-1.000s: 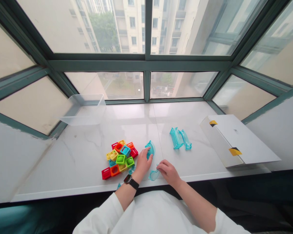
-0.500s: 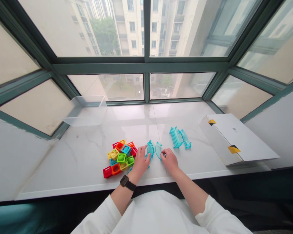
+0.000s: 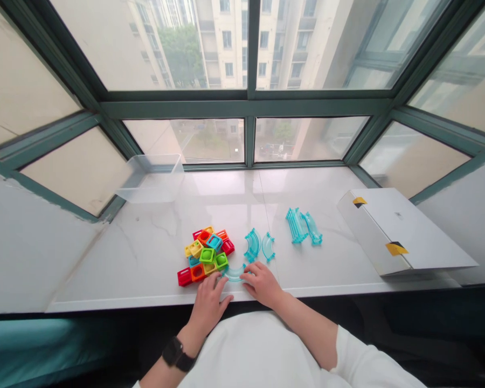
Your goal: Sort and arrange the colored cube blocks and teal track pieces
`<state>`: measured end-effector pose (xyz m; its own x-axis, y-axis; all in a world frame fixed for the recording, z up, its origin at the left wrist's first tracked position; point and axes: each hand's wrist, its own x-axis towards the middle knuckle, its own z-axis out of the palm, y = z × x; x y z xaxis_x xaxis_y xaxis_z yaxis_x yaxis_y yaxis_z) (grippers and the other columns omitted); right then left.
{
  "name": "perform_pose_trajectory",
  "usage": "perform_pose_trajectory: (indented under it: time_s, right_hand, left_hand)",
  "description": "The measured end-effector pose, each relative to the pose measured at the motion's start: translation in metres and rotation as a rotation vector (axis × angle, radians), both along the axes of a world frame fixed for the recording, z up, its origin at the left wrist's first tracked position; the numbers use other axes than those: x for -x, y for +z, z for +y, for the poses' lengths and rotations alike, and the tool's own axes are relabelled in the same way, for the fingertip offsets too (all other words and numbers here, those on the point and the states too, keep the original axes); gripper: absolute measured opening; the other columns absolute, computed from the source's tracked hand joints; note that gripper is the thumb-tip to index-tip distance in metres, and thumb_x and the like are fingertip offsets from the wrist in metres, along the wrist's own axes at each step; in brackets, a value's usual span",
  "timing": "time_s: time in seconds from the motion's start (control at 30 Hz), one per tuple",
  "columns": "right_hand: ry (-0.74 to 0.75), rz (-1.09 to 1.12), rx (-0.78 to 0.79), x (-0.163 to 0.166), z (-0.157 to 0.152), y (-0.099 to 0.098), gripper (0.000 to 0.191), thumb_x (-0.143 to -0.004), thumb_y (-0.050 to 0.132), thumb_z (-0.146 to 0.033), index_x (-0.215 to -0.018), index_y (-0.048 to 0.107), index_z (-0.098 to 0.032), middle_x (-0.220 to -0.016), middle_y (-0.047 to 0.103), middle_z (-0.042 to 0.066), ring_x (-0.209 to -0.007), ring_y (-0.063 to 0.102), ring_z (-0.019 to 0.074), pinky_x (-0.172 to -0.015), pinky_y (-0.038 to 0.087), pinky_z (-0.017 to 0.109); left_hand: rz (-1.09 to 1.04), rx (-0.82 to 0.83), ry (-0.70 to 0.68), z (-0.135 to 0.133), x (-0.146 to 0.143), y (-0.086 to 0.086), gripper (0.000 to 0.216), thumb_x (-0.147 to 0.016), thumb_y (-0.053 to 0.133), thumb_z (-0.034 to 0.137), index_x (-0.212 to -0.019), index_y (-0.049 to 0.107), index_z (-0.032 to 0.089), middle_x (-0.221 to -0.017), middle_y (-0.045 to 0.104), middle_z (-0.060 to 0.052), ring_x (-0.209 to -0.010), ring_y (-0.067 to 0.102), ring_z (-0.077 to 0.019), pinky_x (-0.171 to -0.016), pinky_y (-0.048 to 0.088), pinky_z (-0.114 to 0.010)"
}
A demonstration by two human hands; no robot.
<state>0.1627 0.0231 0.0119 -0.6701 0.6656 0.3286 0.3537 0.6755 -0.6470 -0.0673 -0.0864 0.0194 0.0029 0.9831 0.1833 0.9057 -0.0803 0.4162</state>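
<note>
A heap of coloured square blocks (image 3: 206, 253) lies on the white marble sill (image 3: 153, 253). Two clear teal curved track pieces (image 3: 259, 246) stand side by side to the right of the heap. A third teal curved piece (image 3: 234, 274) lies near the sill's front edge, between my hands. My left hand (image 3: 209, 303) rests on the front edge, fingers curled, fingertips beside that piece and the heap. My right hand (image 3: 262, 284) has its fingers bent on the piece's right end.
A stack of straight teal track pieces (image 3: 303, 227) lies further right. A white cardboard box (image 3: 400, 233) with yellow tape sits at the right end. A clear plastic tub (image 3: 153, 179) stands at the back left by the window frame.
Both hands have pulled back from the two standing curved pieces to the sill's front edge. The right hand's curved piece now stands beside the other. A third curved piece is under my fingers.
</note>
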Motion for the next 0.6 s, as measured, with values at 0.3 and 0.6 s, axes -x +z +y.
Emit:
perform_pose_trajectory:
  time_s: [0.3, 0.6]
  right_hand:
    - [-0.017, 0.026, 0.01, -0.006, -0.002, 0.011, 0.034, -0.103, 0.049, -0.02, -0.115, 0.078, -0.034, -0.118, 0.073, 0.009, -0.107, 0.064, 0.0278, -0.096, 0.055, 0.047]
    - [-0.555, -0.104, -0.017, -0.025, 0.066, 0.025, 0.022, -0.097, 0.068, -0.043, -0.101, 0.074, -0.022, -0.108, 0.066, 0.011, -0.105, 0.06, 0.0289, -0.098, 0.047, 0.042]
  left_hand:
    - [-0.096, 0.036, -0.115, 0.014, -0.013, 0.02, 0.022, -0.104, 0.048, 0.026, -0.095, 0.068, 0.025, -0.102, 0.07, -0.008, -0.096, 0.067, -0.0255, -0.087, 0.057, -0.039]
    - [0.054, 0.049, -0.024, 0.074, -0.034, 0.065, 0.018, -0.103, 0.051, 0.026, -0.092, 0.064, 0.023, -0.094, 0.07, -0.006, -0.09, 0.068, -0.0216, -0.08, 0.051, -0.031]
